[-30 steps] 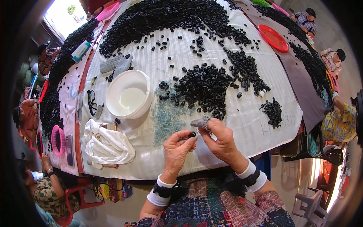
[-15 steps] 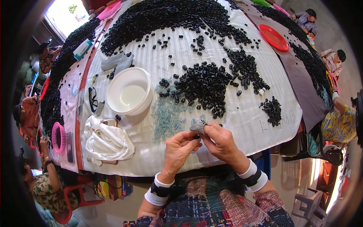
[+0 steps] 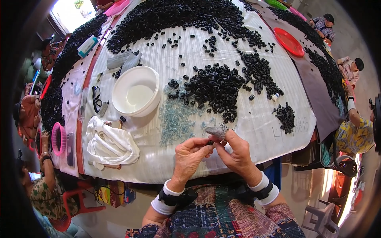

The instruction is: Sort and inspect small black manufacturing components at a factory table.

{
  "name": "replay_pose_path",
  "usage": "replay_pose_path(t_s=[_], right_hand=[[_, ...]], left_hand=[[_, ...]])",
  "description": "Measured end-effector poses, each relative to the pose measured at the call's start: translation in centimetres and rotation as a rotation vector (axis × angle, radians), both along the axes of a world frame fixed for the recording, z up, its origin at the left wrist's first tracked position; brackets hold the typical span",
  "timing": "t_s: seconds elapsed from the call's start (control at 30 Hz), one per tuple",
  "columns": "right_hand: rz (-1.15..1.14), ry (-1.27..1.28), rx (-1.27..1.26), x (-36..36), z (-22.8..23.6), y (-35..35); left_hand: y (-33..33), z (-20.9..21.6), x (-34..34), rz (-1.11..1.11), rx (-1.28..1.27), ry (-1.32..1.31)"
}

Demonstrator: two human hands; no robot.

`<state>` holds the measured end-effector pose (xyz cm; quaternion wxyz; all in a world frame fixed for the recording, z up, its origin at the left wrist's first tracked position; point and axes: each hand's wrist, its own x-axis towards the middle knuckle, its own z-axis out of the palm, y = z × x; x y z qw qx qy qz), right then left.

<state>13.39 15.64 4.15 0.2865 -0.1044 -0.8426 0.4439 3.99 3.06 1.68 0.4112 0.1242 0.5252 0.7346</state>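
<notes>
My left hand [image 3: 189, 156] pinches a small black tubular part [image 3: 210, 142] between thumb and fingertips, close above the near edge of the table. Right beside it, my right hand [image 3: 238, 154] is closed on a grey, ribbed, rounded piece [image 3: 217, 131]; whether that piece is held or worn over a fingertip is hard to make out. The fingertips of both hands nearly meet. Just beyond them lie a heap of black tubular parts [image 3: 216, 87] and a scatter of small clear bluish pieces [image 3: 174, 121].
A white bowl [image 3: 154, 107], eyeglasses [image 3: 95, 99] and a bundled white cloth [image 3: 113, 144] stand at left. A smaller black pile [image 3: 285, 119] and a red tray [image 3: 288, 41] are at right. Several people sit at neighbouring tables. A grey stool [image 3: 321, 216] stands at lower right.
The grey piece has swung slightly right and shows more of its rounded side. My hands have shifted a little right, with the black part still in my left fingertips.
</notes>
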Motion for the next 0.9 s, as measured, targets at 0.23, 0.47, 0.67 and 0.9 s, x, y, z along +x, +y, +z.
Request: replay_pose_path(t_s=[0.23,0.47,0.67,0.9], right_hand=[[-0.062,0.018,-0.109,0.0,-0.3,-0.5],[-0.141,0.016,-0.06,0.2,0.0,0.2],[0.039,0.03,0.188,-0.1,-0.1,0.4],[-0.188,-0.008,0.341,-0.1,-0.9,3.0]], left_hand=[[0.0,-0.4,0.0,0.005,0.072,0.041],[-0.2,-0.5,-0.5,0.003,0.009,0.012],[0.0,-1.0,-0.6,0.0,0.064,-0.022],[-0.3,-1.2,-0.8,0.021,0.033,-0.031]])
